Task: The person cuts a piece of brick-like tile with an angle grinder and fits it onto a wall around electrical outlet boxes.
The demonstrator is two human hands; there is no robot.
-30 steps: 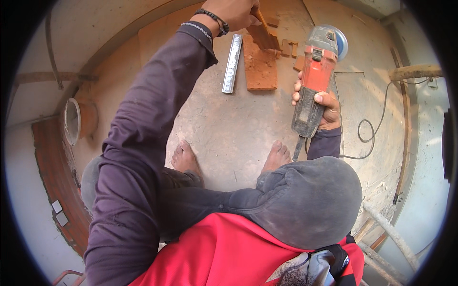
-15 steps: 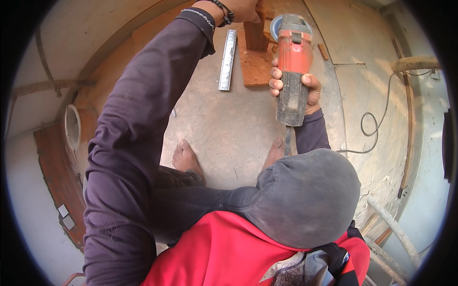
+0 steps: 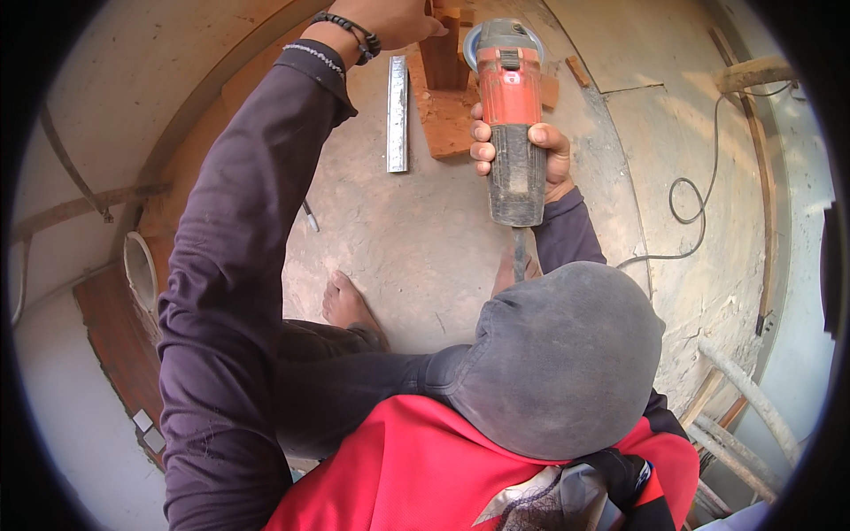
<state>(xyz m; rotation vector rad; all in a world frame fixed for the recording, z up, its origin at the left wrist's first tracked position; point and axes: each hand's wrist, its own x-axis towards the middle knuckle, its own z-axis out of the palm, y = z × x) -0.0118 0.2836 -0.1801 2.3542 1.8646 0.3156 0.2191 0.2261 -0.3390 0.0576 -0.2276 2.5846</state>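
Note:
My right hand (image 3: 556, 152) is wrapped round the dark rear body of an angle grinder (image 3: 513, 97), red in the middle with a grey head. The pale disc (image 3: 472, 46) shows at the left of its head, beside the wood. At the top edge, my left hand (image 3: 394, 19) grips the upper part of a reddish-brown wooden post (image 3: 444, 64); some of its fingers are hidden or cut off. That post stands on a flat wooden board (image 3: 445, 133) on the floor. The grinder's cord drops behind my raised knee.
A metal straightedge (image 3: 397, 115) lies left of the board, and a pen-like stick (image 3: 311, 217) lies near my left foot (image 3: 347, 305). Loose cable (image 3: 686, 212) coils on the floor at right. Whitish poles (image 3: 753, 398) stand at the lower right. A wood scrap (image 3: 577, 71) lies beyond the grinder.
The view has shifted, so the grinder, post and straightedge appear further left. Both hands keep their holds, and the grinder stays beside the wood.

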